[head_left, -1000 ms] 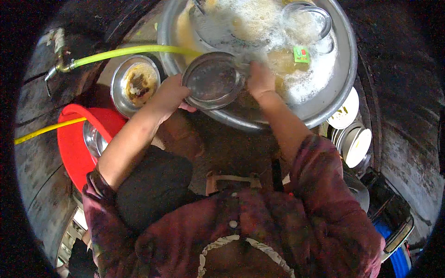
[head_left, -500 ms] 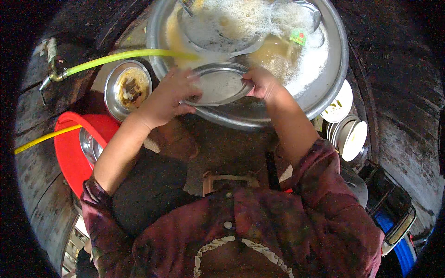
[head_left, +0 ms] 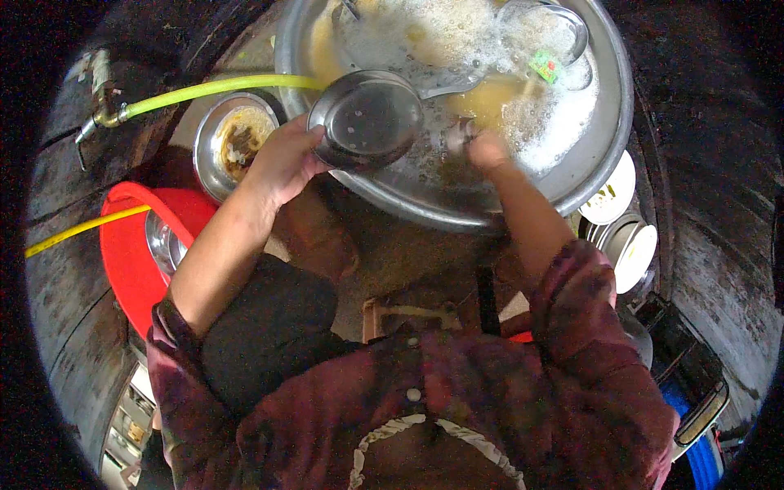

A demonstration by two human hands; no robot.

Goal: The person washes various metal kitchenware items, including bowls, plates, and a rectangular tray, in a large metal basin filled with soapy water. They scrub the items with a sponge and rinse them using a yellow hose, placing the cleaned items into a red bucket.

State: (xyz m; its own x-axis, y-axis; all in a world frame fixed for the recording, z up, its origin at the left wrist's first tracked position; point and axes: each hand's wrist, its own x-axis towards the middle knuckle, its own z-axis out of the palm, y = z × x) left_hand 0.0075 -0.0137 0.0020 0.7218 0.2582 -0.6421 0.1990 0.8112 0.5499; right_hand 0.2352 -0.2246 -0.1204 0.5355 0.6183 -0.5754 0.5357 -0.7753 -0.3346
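My left hand (head_left: pixel 286 159) grips the left rim of a metal dish (head_left: pixel 367 120), which is tilted over the near left edge of a large metal basin (head_left: pixel 457 214). My right hand (head_left: pixel 487 151) is closed low in the basin, right of the dish. A blurred greyish lump at its fingers is too smeared to name. Foamy, brownish water (head_left: pixel 433 33) fills the basin. In it lie a ladle (head_left: pixel 457 87), a metal bowl (head_left: pixel 555 24) at the far right and a small green packet or pad (head_left: pixel 544 65).
A yellow-green hose (head_left: pixel 220 85) runs from a wall tap (head_left: pixel 106 116) to the basin. Left stand a metal bowl with food scraps (head_left: pixel 237 143) and a red tub (head_left: pixel 122 261) holding metalware. White bowls (head_left: pixel 633 257) are stacked at right. A low stool (head_left: pixel 412 314) sits below me.
The dish has turned and moved slightly left and up, now in my left hand only. My right hand has let go of its rim and moved right, down into the basin.
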